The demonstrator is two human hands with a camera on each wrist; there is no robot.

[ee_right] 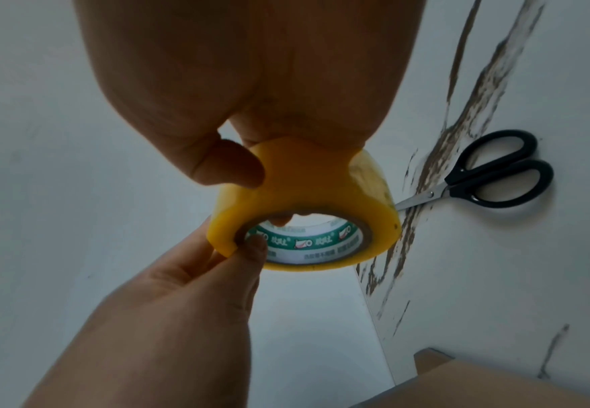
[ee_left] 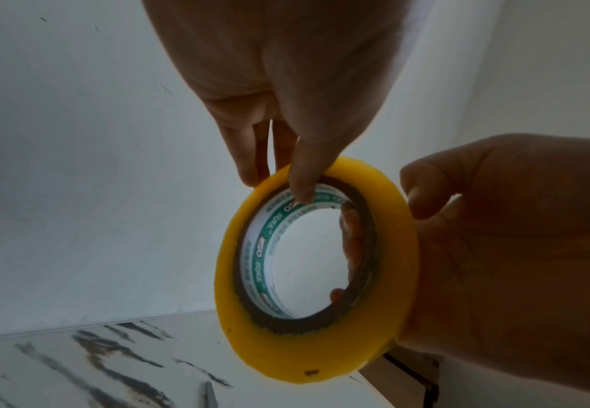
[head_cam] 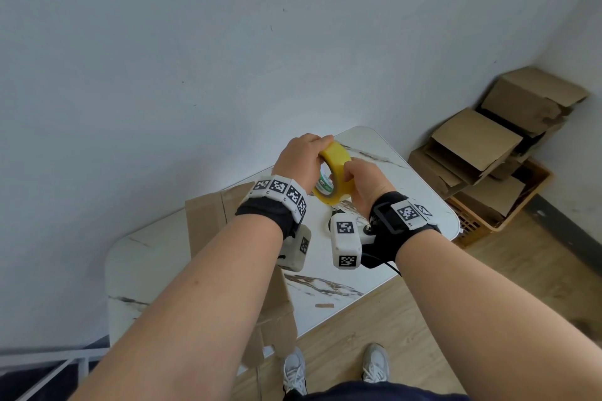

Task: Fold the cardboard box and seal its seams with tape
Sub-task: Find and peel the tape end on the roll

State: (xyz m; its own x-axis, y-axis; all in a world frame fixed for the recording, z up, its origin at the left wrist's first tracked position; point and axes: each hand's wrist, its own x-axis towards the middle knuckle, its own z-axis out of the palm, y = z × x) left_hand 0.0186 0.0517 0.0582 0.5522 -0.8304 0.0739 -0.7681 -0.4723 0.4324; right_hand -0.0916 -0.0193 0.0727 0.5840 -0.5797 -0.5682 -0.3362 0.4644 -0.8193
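Note:
A yellow tape roll (head_cam: 337,169) with a green-and-white printed core is held up above the marble table (head_cam: 374,257) by both hands. My left hand (head_cam: 309,153) pinches its far rim, thumb (ee_left: 300,179) inside the core and fingers on the outer face. My right hand (head_cam: 358,176) grips the near side, with its thumb (ee_right: 227,165) pressed on the outer tape surface (ee_right: 304,179). The flattened cardboard box (head_cam: 208,225) lies on the table under my left forearm, hanging over the front edge.
Black-handled scissors (ee_right: 489,176) lie on the table beside the tape. A wall stands close behind the table. On the floor at the right, a crate (head_cam: 508,221) holds a pile of cardboard boxes (head_cam: 482,146).

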